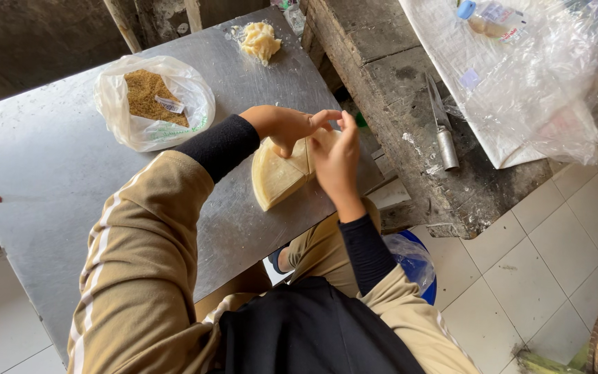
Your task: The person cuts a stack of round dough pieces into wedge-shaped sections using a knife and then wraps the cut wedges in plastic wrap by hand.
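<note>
A stack of pale yellow, wedge-shaped pastry sheets (276, 178) lies on the metal table (50, 166) near its right edge. My left hand (286, 126) rests on the top of the stack, fingers pinching at a sheet's edge. My right hand (335, 161) meets it from the right, fingertips working the same top corner of the sheets. Both arms wear tan sleeves with black cuffs.
A plastic bag of brown crumbs (152, 100) sits at the table's left. A small lump of dough (259, 40) lies at the far edge. A knife (441, 125) rests on the worn wooden bench, beside clear plastic sheeting (541, 83). A blue tub (417, 260) stands below.
</note>
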